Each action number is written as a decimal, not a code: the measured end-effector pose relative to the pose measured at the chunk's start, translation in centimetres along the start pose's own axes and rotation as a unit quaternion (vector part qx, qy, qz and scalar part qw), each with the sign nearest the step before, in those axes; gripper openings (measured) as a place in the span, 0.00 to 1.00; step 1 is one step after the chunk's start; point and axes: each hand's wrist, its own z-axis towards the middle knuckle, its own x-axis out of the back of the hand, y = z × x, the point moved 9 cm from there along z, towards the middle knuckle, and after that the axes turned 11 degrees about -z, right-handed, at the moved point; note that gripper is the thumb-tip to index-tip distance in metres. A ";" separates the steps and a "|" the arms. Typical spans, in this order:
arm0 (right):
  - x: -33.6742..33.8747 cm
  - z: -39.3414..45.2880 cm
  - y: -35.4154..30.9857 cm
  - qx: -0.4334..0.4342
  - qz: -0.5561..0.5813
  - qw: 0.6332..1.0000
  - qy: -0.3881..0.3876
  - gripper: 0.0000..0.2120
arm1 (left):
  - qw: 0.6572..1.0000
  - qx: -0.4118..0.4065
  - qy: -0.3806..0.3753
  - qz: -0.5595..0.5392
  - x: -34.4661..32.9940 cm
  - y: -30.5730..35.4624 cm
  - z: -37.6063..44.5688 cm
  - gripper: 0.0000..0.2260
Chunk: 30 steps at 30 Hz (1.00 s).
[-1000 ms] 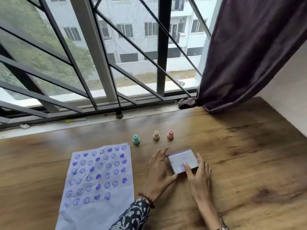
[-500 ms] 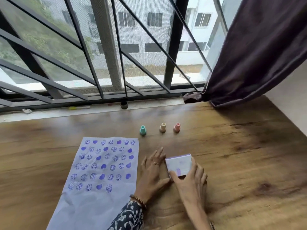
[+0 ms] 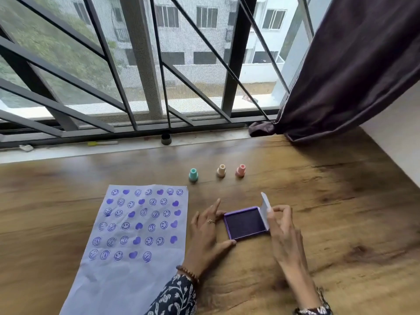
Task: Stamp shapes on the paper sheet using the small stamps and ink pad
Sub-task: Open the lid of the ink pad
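A purple ink pad (image 3: 245, 223) lies open on the wooden table, its dark pad showing. My left hand (image 3: 204, 233) grips the pad's left edge with thumb and fingers. My right hand (image 3: 281, 226) pinches the white lid (image 3: 265, 208), which stands upright at the pad's right side. The paper sheet (image 3: 136, 242) to the left carries several rows of purple smiley and heart prints. Three small stamps stand in a row beyond the pad: a teal stamp (image 3: 193, 174), a cream stamp (image 3: 221, 170) and a pink stamp (image 3: 240, 170).
A window with dark metal bars (image 3: 145, 64) runs along the table's far edge, with a small black cap (image 3: 165, 139) on its sill. A dark curtain (image 3: 354, 64) hangs at the right, its end resting on the table (image 3: 341, 223). A white wall borders the right side.
The ink pad was shut under its white lid; my right hand has lifted the lid up to the right, exposing the purple pad. My left hand stayed at the pad's left edge.
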 end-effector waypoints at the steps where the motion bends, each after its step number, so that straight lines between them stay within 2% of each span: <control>1: 0.8 0.4 0.7 -0.004 0.032 0.999 0.013 0.20 | 1.000 0.003 0.002 0.004 0.0 -0.1 0.0 0.45; 5: 2.7 2.3 4.7 -0.030 0.064 0.995 0.075 0.11 | 0.999 -0.001 -0.002 0.034 -0.1 0.0 0.0 0.41; 9: 3.4 3.4 7.4 -0.060 0.072 0.990 0.107 0.10 | 0.996 -0.024 -0.020 0.083 -0.5 0.3 0.0 0.33; 16: 3.3 3.4 8.8 -0.083 0.004 0.989 0.121 0.10 | 0.995 0.000 -0.042 0.086 -0.5 0.6 0.3 0.31; 22: 3.6 4.1 6.7 -0.059 -0.045 0.993 0.097 0.12 | 0.988 0.071 -0.082 0.113 -1.0 0.9 1.3 0.33; 25: 3.5 5.7 3.3 -0.004 -0.046 0.994 0.099 0.10 | 0.996 0.070 -0.024 0.040 0.2 2.9 3.6 0.24; 27: 2.3 7.2 0.6 0.047 -0.027 0.995 0.079 0.09 | 0.991 0.105 0.009 -0.080 0.4 3.2 5.3 0.15; 28: 1.5 7.9 -0.7 0.069 -0.017 0.995 0.066 0.09 | 0.977 0.139 0.022 -0.160 0.1 2.9 6.2 0.12; 30: 0.1 9.4 -2.9 0.109 0.001 0.993 0.054 0.09 | 0.928 0.203 0.064 -0.305 -0.8 1.8 7.8 0.11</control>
